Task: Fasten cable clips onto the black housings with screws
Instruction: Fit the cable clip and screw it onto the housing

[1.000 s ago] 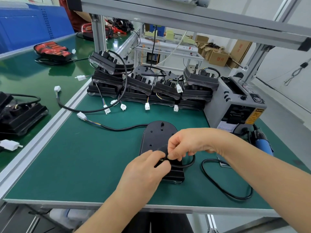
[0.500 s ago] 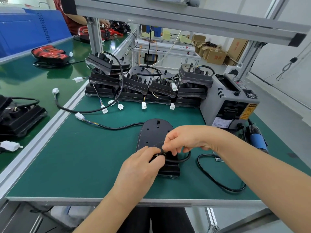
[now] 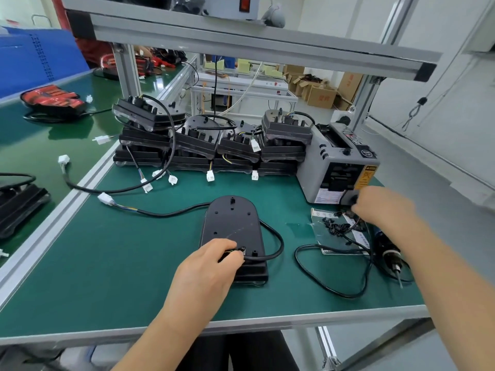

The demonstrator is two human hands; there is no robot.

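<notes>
Black housing [image 3: 231, 223] flat, clip [image 3: 242, 249] near end (on cable [image 3: 277, 246]), screws [image 3: 334, 228] rt

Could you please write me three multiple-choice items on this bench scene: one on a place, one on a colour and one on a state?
1. Where does the electric screwdriver lie?
A) on the overhead shelf
B) on the mat, to the right of the front housing
C) on the floor

2. What colour is the mat?
A) red
B) white
C) green

3. What is the left hand doing?
A) pinching the cable on the front housing
B) resting flat on the mat
C) hanging off the bench

Answers:
1 B, it lies flat near the bench's right edge.
2 C, the surface is plainly green.
3 A, its fingertips close on the cable at the housing's near end.
</notes>
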